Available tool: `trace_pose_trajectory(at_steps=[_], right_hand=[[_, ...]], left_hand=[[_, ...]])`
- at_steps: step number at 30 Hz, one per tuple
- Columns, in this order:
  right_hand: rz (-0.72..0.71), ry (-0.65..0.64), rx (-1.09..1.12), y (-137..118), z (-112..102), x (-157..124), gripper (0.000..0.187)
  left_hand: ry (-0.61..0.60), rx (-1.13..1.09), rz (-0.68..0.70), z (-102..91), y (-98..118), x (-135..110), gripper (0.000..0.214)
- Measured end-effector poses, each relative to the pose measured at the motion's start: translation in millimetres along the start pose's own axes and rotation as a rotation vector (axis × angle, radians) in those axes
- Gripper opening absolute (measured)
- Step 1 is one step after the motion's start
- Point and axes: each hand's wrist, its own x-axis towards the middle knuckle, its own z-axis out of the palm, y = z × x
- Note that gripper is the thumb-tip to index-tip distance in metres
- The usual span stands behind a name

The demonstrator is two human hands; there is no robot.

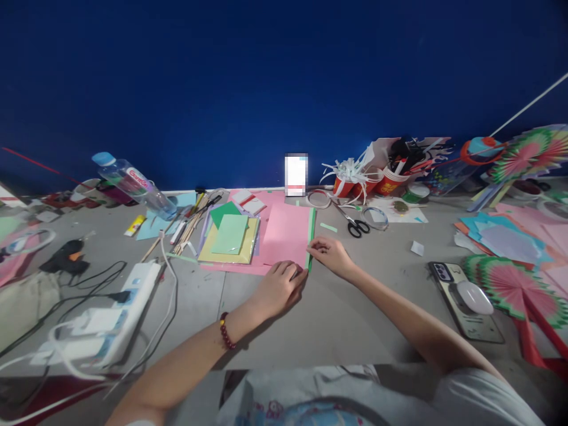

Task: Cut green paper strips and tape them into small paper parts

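A pink paper sheet (pixel 286 234) lies before me, with a narrow green paper strip (pixel 312 231) along its right edge. My left hand (pixel 280 286) rests on the sheet's lower edge, fingers lying on the paper and reaching toward the strip's lower end. From the right, my right hand (pixel 332 254) has its thumb and fingertips pinched at the strip's edge. Left of the sheet is a clear packet of yellow paper (pixel 231 255) with a light green paper piece (pixel 229 234) on top. Larger pink paper lies underneath. How firmly my left fingers grip is unclear.
Black scissors (pixel 358 228) and a wire coil (pixel 375 218) lie to the right. Red cups (pixel 389 182) with pens stand behind them. A phone (pixel 464 302) is at the near right. Leftward are a leaning bottle (pixel 137 184), sticks (pixel 195 220) and a power strip (pixel 128 313) with cables.
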Motion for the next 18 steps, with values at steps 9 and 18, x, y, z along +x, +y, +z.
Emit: trace_pose_trajectory(at_steps=[9, 18], right_hand=[[-0.115, 0.076, -0.164, 7.3, -5.8, 2.7, 0.015], [-0.157, 0.109, -0.260, 13.6, -4.3, 4.3, 0.012]], left_hand=[[-0.008, 0.012, 0.002, 2.8, -1.3, -1.4, 0.040], [-0.018, 0.041, 0.000, 1.2, -0.4, -0.5, 0.038]])
